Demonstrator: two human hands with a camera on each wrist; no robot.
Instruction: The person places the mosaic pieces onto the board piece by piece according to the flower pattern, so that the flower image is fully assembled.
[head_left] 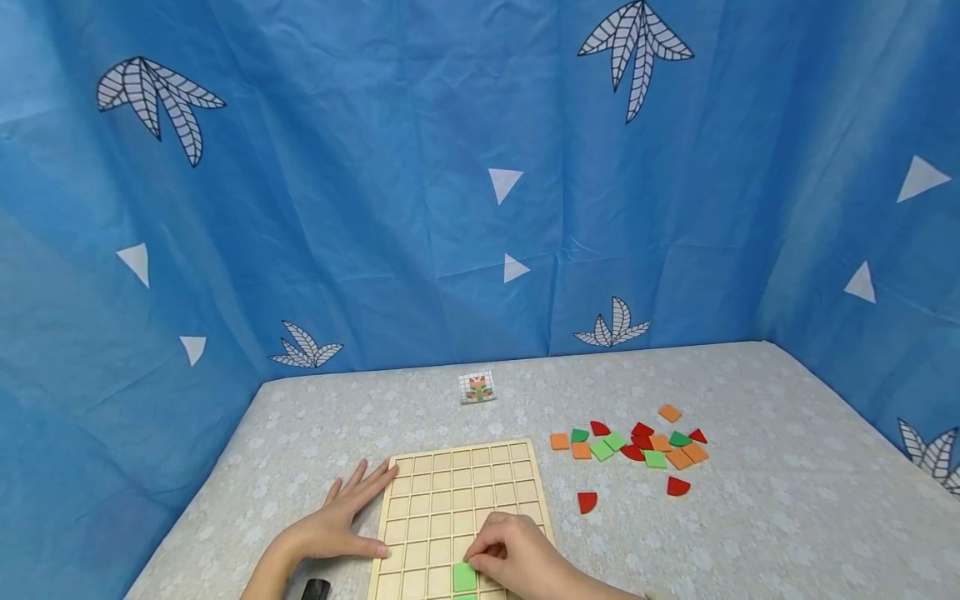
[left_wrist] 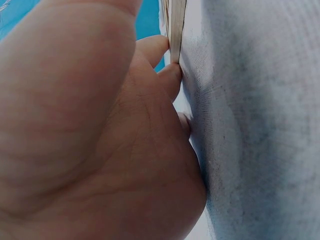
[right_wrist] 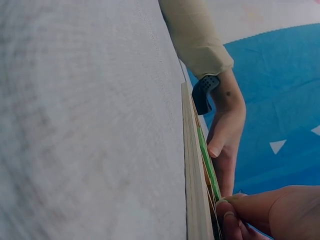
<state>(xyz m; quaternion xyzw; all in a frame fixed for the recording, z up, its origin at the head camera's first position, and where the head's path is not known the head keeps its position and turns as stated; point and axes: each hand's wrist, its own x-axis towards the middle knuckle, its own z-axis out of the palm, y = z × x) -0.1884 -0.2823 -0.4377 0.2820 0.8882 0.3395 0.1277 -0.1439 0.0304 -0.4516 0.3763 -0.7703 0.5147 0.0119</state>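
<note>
A pale wooden grid board [head_left: 441, 504] lies on the table in front of me. My left hand [head_left: 333, 525] is spread along its left side, fingertips at the far left corner and thumb on the left rim. In the left wrist view, the left hand [left_wrist: 125, 130] fills much of the picture, its fingers against the board's edge [left_wrist: 176, 30]. My right hand [head_left: 517, 554] is over the near part of the board, thumb and forefinger pinching a light green square tile [head_left: 464, 577] at its corner. Another green tile [head_left: 465, 597] shows just nearer, cut off by the frame.
Right of the board lie several loose tiles: orange squares [head_left: 560, 442], green squares [head_left: 655, 459], red quarter-circles [head_left: 587, 502] and dark green quarter-circles [head_left: 580, 435]. A small pattern card [head_left: 477, 388] lies behind the board. A black object [head_left: 316, 590] is by the left wrist. Blue curtains [head_left: 420, 167] surround the table.
</note>
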